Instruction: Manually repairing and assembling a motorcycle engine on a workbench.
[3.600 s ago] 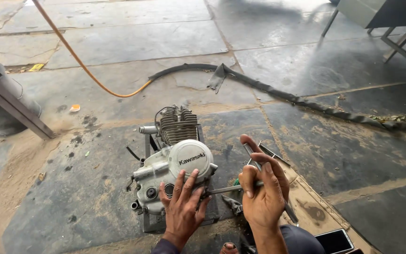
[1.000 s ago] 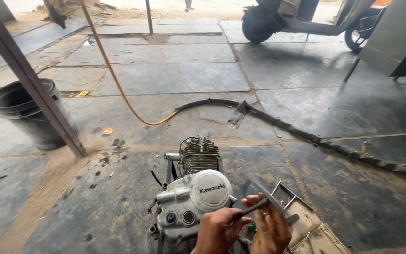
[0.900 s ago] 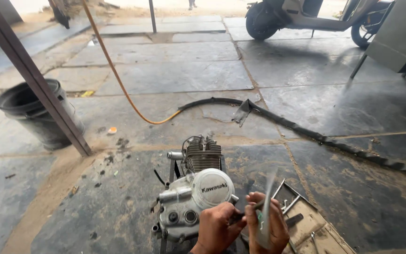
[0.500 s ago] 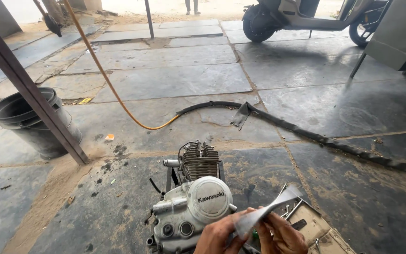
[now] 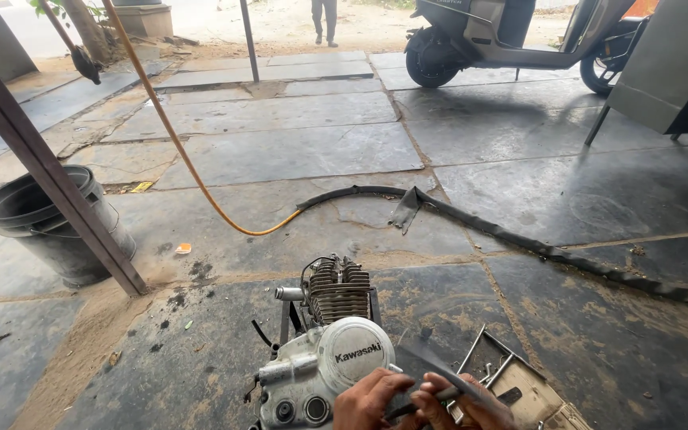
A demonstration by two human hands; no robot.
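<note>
A small silver motorcycle engine [image 5: 320, 350] with a finned cylinder and a round side cover stands on the stone floor at the bottom centre. My left hand [image 5: 369, 398] is beside the round cover, closed on the near end of a dark, flat metal tool [image 5: 439, 370]. Just right of it, my right hand [image 5: 465, 408] grips the same tool, which slants across both hands and is blurred. Both hands are cut off by the lower edge of the view.
A metal tray [image 5: 519, 381] with tools lies right of the engine. A black bucket [image 5: 49, 223] and a slanted steel post [image 5: 41, 163] stand at left. An orange hose [image 5: 189, 167] and a black rubber strip [image 5: 519, 239] cross the floor. A scooter [image 5: 503, 36], a grey cabinet [image 5: 670, 64] and a person's legs [image 5: 326, 17] are at the back.
The view has tilted up, so my hands and the engine sit lower in frame. The tool has swung from upright to slanting flat across both hands.
</note>
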